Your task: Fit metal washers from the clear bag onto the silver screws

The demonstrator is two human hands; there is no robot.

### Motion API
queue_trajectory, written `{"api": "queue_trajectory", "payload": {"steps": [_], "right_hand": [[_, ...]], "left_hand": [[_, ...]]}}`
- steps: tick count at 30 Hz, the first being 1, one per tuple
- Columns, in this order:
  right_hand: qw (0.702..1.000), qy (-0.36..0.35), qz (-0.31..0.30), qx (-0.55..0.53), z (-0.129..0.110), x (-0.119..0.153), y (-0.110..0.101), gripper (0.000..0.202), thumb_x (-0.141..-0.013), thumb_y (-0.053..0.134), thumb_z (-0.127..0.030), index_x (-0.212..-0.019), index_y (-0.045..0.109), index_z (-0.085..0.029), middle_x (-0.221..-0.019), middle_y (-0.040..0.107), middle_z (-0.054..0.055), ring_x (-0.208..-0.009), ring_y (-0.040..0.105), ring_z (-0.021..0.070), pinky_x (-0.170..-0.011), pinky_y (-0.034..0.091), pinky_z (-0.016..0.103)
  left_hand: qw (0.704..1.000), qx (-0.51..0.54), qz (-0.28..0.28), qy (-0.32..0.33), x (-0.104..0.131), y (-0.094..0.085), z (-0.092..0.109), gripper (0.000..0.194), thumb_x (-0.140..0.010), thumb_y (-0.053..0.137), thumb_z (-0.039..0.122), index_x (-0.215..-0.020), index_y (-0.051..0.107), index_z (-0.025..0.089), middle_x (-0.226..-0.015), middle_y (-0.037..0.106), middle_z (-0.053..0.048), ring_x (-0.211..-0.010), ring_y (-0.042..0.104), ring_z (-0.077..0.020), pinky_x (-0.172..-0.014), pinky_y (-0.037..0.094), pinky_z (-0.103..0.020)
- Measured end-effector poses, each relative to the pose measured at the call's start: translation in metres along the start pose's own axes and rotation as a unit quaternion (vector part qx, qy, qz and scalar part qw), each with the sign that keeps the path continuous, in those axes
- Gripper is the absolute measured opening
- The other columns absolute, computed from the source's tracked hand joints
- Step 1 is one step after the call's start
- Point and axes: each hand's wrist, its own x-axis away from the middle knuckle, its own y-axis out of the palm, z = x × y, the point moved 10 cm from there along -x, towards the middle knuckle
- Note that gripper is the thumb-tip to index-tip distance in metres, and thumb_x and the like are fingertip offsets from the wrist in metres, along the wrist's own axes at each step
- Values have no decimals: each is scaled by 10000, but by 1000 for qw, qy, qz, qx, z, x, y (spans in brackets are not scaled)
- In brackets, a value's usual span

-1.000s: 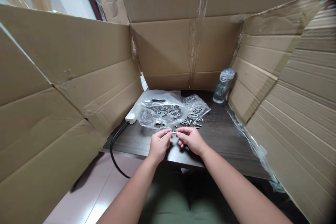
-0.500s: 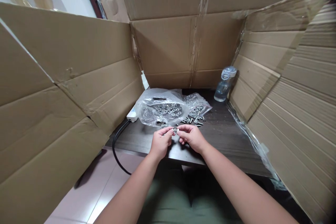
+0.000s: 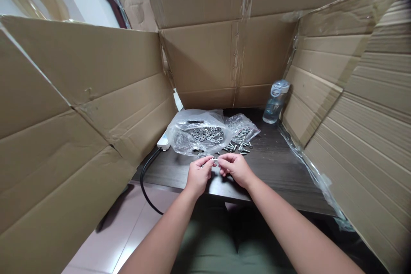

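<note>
Near the table's front edge, my left hand (image 3: 199, 174) is closed in a pinch on a small silvery bolt (image 3: 215, 160). The bolt's shank bridges the short gap towards my right hand (image 3: 236, 168). The fingertips of my right hand are pinched together at the bolt's other end; the small part between them is too hidden to name. Just beyond both hands lies a clear plastic bag (image 3: 180, 137), its mouth open on many washers and nuts (image 3: 207, 133). To its right, loose bolts (image 3: 236, 147) spill from a second clear bag (image 3: 240, 123).
Cardboard walls (image 3: 199, 60) stand on the left, back and right of the dark wooden table (image 3: 272, 162). A water bottle (image 3: 273, 105) stands at the back right. A white power strip (image 3: 163, 142) with a black cable (image 3: 144, 184) lies at the left edge.
My fingertips have come slightly closer together along the bolt, so less of its shank shows. The view has shifted a little; the bags and bottle stay put.
</note>
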Motion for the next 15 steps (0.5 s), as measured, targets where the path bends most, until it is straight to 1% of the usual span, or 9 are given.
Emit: {"api": "queue_trajectory", "payload": {"steps": [2, 3, 5, 6, 8, 10, 11, 13, 15], "right_hand": [[999, 5, 27, 40, 3, -2, -3, 438, -727, 609, -535, -616, 564, -113, -499, 553, 14, -365, 518, 100, -331, 390, 193], [998, 12, 42, 47, 4, -3, -5, 473, -747, 565, -569, -603, 548, -119, -483, 536, 10, -348, 512, 105, -312, 380, 196], [998, 23, 58, 28, 6, -3, -7, 460, -744, 559, -584, -675, 557, -129, -522, 544, 1, -370, 537, 119, -320, 413, 212], [998, 23, 52, 7, 6, -2, -7, 425, -729, 595, -561, -745, 570, -136, -566, 561, -4, -406, 559, 122, -349, 445, 222], [999, 5, 21, -24, 1, 1, -2, 387, -673, 696, -467, -874, 582, -157, -670, 602, -4, -486, 591, 118, -423, 490, 228], [1000, -16, -13, -23, -4, 4, 3, 406, -615, 760, -378, -916, 596, -159, -729, 631, 7, -528, 597, 110, -464, 494, 216], [1000, -20, -20, -8, -4, 4, 4, 379, -615, 761, -373, -878, 609, -146, -702, 631, 13, -514, 588, 106, -454, 481, 206], [999, -15, -12, 39, -1, 3, 3, 341, -680, 694, -445, -722, 609, -117, -579, 595, 16, -432, 545, 96, -389, 433, 192], [997, 3, 15, 69, 4, 0, -1, 452, -756, 571, -546, -617, 567, -116, -484, 537, 10, -356, 501, 96, -324, 379, 192]], "left_hand": [[1000, -11, 0, -3, 0, 0, -1, 388, -666, 721, 320, -941, 632, 61, -632, 568, -20, -387, 304, -6, -358, 188, -163], [1000, -12, 1, -4, 0, -1, -1, 396, -663, 723, 320, -947, 631, 59, -628, 571, -22, -385, 306, -7, -357, 189, -164], [1000, -6, 10, -4, 0, -2, -1, 396, -660, 724, 321, -943, 631, 61, -620, 567, -18, -386, 302, -8, -358, 193, -164], [1000, 1, 15, -4, 1, -3, 0, 391, -659, 724, 321, -938, 631, 63, -619, 563, -15, -389, 299, -7, -360, 196, -163], [1000, 11, 20, -3, 1, -3, 1, 383, -656, 726, 323, -926, 634, 68, -619, 554, -8, -396, 298, -6, -363, 200, -161], [1000, 10, 19, -2, 1, -2, 2, 385, -651, 729, 326, -922, 636, 69, -617, 544, -3, -399, 299, -6, -364, 197, -161], [1000, 7, 16, -2, 1, -2, 2, 386, -651, 729, 327, -922, 638, 69, -616, 542, -2, -399, 299, -6, -365, 195, -161], [1000, -1, 6, -2, 1, 0, 2, 381, -653, 728, 330, -916, 642, 68, -618, 543, -4, -397, 299, -5, -365, 195, -163], [1000, -7, 2, -1, 1, 0, 1, 378, -655, 727, 334, -912, 646, 69, -621, 552, -10, -396, 306, -7, -366, 199, -165]]}}
